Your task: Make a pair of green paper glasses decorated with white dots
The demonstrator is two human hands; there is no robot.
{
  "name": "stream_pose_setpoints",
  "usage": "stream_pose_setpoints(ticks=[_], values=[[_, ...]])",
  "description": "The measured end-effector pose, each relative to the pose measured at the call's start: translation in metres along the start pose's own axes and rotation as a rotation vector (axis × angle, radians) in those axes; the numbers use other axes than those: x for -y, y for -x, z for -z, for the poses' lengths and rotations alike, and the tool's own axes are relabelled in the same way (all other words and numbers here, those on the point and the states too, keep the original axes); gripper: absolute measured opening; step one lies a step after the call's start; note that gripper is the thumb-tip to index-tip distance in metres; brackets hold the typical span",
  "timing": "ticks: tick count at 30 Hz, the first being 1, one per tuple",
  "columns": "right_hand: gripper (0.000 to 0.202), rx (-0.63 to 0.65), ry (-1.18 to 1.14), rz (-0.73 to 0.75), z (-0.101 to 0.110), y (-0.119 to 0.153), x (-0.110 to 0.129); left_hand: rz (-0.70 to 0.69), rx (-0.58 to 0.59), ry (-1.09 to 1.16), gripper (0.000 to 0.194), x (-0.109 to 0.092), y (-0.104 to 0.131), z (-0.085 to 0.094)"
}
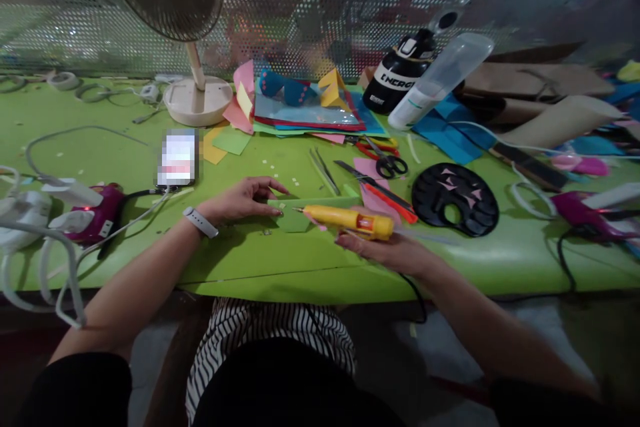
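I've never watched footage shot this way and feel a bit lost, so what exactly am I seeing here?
There is no machine here. This one picture comes from a camera worn on a person's head, looking forward and down at their own bare hands. The left hand holds one end of a piece of green paper; the right hand holds a yellow glue gun, its tip near the paper. On the green table lie tweezers, scissors and a black tray with pink scraps.

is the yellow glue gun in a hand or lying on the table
In a hand: the right hand grips the yellow glue gun, its tip pointing toward the left hand.
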State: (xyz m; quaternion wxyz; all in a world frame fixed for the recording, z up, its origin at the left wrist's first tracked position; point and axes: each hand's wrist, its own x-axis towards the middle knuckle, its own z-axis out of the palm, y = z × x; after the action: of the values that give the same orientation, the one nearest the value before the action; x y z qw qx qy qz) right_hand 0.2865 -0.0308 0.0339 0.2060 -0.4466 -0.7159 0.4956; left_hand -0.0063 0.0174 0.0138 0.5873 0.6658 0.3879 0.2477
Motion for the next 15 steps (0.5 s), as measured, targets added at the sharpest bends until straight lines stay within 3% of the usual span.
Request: stream_pose_setpoints(ticks=[3,15], values=[[0.035,0.055,0.070,0.028,-0.007,-0.005,0.006,0.000,0.021,0.017,0.044,0.001,0.000,0.001],[0.036,0.007,0.147,-0.036,-0.013,-0.014,-0.006,0.014,0.042,-0.002,0.043,0.000,0.000,0.002]])
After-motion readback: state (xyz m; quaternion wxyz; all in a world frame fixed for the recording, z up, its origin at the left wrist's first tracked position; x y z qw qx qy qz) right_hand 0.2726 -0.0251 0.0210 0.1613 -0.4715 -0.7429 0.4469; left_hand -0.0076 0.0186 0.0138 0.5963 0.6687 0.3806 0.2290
